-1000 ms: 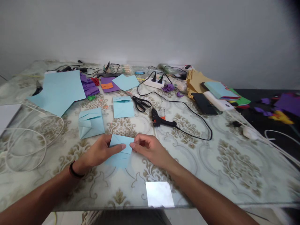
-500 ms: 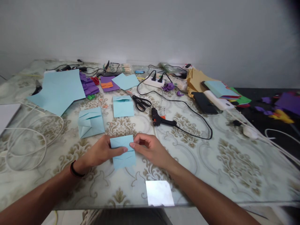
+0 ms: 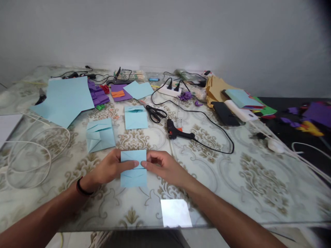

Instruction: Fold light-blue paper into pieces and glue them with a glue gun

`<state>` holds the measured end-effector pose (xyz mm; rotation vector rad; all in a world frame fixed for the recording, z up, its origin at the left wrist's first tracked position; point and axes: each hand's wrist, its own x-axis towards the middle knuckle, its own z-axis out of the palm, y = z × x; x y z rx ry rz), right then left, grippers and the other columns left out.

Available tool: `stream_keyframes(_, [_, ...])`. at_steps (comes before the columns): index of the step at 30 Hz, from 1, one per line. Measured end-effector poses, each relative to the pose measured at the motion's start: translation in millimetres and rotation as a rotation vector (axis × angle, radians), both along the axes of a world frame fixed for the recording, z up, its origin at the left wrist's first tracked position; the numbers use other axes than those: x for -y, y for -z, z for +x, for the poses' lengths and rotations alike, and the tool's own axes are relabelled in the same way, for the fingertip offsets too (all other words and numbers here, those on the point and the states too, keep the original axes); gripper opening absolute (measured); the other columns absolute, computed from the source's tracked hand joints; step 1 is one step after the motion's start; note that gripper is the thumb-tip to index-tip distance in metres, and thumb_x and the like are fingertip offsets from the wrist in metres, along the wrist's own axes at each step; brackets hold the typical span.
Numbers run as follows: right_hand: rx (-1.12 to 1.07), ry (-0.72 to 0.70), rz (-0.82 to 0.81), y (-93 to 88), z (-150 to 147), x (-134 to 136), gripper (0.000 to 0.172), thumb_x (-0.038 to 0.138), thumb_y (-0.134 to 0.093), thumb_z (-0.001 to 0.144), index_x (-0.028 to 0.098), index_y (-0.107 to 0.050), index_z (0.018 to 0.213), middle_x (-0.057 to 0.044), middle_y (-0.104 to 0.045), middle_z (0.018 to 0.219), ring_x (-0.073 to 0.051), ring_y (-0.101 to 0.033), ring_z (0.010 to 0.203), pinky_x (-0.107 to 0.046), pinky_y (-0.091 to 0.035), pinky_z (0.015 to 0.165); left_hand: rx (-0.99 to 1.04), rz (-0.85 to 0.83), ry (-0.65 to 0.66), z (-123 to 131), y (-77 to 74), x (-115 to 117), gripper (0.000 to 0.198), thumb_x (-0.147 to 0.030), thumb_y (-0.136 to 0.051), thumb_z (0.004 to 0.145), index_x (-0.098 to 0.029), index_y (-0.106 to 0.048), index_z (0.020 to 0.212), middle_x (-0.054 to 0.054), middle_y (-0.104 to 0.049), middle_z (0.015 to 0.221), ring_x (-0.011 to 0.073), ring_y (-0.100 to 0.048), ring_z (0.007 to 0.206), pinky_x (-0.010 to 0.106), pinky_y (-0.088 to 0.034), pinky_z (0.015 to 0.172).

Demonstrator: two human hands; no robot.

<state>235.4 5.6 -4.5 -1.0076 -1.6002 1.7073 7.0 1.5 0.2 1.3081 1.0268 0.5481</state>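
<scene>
A folded light-blue paper (image 3: 133, 178) with a crease across its middle is held between my two hands over the near part of the table. My left hand (image 3: 113, 166) grips its left side, thumb lying flat across the front. On the right edge, my right hand (image 3: 161, 166) pinches it, the thumb tip by the crease. Fingers behind the paper are hidden. Just beyond lie two more folded blue papers, a partly opened one (image 3: 100, 135) to the left and a flatter one (image 3: 136, 117) farther back.
Black scissors (image 3: 156, 113) and a corded glue gun (image 3: 178, 131) lie beyond my right hand. A large blue sheet (image 3: 69, 98) and purple folded strips (image 3: 97, 93) are at back left. A power strip (image 3: 170, 90) stands near the wall; a phone (image 3: 225, 113) lies right.
The folded paper has straightened from a slight tilt. My right thumb has moved slightly left and down along its edge, and both hands keep their hold.
</scene>
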Motion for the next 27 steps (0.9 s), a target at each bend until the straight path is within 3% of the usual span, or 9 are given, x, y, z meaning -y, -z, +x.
stream_keyframes(5, [-0.004, 0.096, 0.009, 1.5, 0, -1, 0.044, 0.053, -0.074, 0.087, 0.019, -0.051, 0.069, 0.004, -0.048, 0.066, -0.012, -0.043, 0.063, -0.027, -0.034, 0.06, 0.025, 0.033, 0.007, 2, -0.1, -3, 0.033, -0.044, -0.067, 0.094, -0.013, -0.071, 0.085, 0.004, -0.071, 0.079, 0.0153, -0.061, 0.066, 0.025, -0.049, 0.059])
stream_keyframes(9, [-0.002, 0.217, 0.029, 5.1, 1, -3, 0.033, 0.049, -0.068, 0.093, 0.02, -0.056, 0.08, 0.003, -0.054, 0.068, -0.014, -0.051, 0.065, -0.028, -0.042, 0.062, 0.172, 0.026, -0.025, 6, 1.8, -7, 0.031, -0.035, -0.073, 0.09, -0.014, -0.069, 0.114, 0.007, -0.074, 0.099, 0.0199, -0.068, 0.086, 0.03, -0.056, 0.076])
stream_keyframes(11, [0.001, 0.295, 0.115, 5.7, 1, -2, 0.026, 0.04, -0.07, 0.092, 0.023, -0.06, 0.109, -0.001, -0.062, 0.09, -0.015, -0.059, 0.076, -0.03, -0.051, 0.07, 0.219, 0.023, -0.083, 7, 5.5, -8, 0.042, -0.03, -0.078, 0.087, -0.015, -0.063, 0.123, 0.007, -0.073, 0.101, 0.02, -0.069, 0.088, 0.03, -0.058, 0.076])
stream_keyframes(13, [0.051, 0.335, 0.265, 4.4, 1, -2, 0.047, 0.032, -0.071, 0.091, 0.029, -0.052, 0.134, -0.006, -0.059, 0.122, -0.018, -0.063, 0.094, -0.033, -0.056, 0.081, 0.211, 0.035, -0.124, 7, 9.6, -7, 0.048, -0.028, -0.08, 0.085, -0.016, -0.059, 0.127, 0.006, -0.072, 0.101, 0.0193, -0.069, 0.086, 0.029, -0.06, 0.073])
stream_keyframes(14, [0.095, 0.324, 0.349, 3.0, 1, -1, 0.05, 0.029, -0.071, 0.092, 0.031, -0.051, 0.138, -0.008, -0.054, 0.133, -0.019, -0.063, 0.1, -0.035, -0.058, 0.085, 0.2, 0.035, -0.125, 7, 11.1, -7, 0.05, -0.029, -0.08, 0.086, -0.017, -0.057, 0.128, 0.006, -0.071, 0.102, 0.0196, -0.07, 0.086, 0.029, -0.061, 0.072])
stream_keyframes(17, [0.205, 0.254, 0.516, -1.9, 3, -1, 0.031, 0.028, -0.065, 0.096, 0.031, -0.063, 0.127, -0.009, -0.05, 0.136, -0.021, -0.063, 0.104, -0.038, -0.059, 0.088, 0.188, 0.017, -0.111, 5, 11.0, -7, 0.062, -0.03, -0.079, 0.086, -0.02, -0.047, 0.138, 0.007, -0.07, 0.109, 0.0222, -0.072, 0.09, 0.034, -0.066, 0.071])
stream_keyframes(21, [0.238, 0.207, 0.495, -4.1, 5, -3, 0.026, 0.027, -0.064, 0.098, 0.028, -0.065, 0.124, -0.008, -0.056, 0.123, -0.018, -0.064, 0.093, -0.037, -0.06, 0.084, 0.17, 0.079, -0.1, 2, 2.2, -7, 0.082, -0.03, -0.079, 0.087, -0.024, -0.029, 0.153, 0.006, -0.069, 0.104, 0.0198, -0.071, 0.082, 0.031, -0.067, 0.062])
stream_keyframes(24, [0.248, 0.197, 0.47, -1.3, 5, -5, 0.026, 0.025, -0.067, 0.096, 0.027, -0.065, 0.122, -0.007, -0.055, 0.125, -0.017, -0.063, 0.092, -0.037, -0.059, 0.087, 0.192, 0.075, -0.061, 1, -3.6, -8, 0.079, -0.03, -0.078, 0.088, -0.024, -0.031, 0.151, 0.003, -0.069, 0.093, 0.0188, -0.069, 0.076, 0.029, -0.066, 0.056])
stream_keyframes(27, [0.254, 0.177, 0.457, 1.6, 5, -6, 0.027, 0.026, -0.071, 0.093, 0.025, -0.065, 0.119, -0.009, -0.052, 0.129, -0.018, -0.064, 0.095, -0.037, -0.059, 0.088, 0.222, 0.073, -0.033, 0, -3.0, -8, 0.064, -0.027, -0.077, 0.089, -0.025, -0.042, 0.142, 0.002, -0.068, 0.097, 0.0183, -0.07, 0.083, 0.031, -0.068, 0.065])
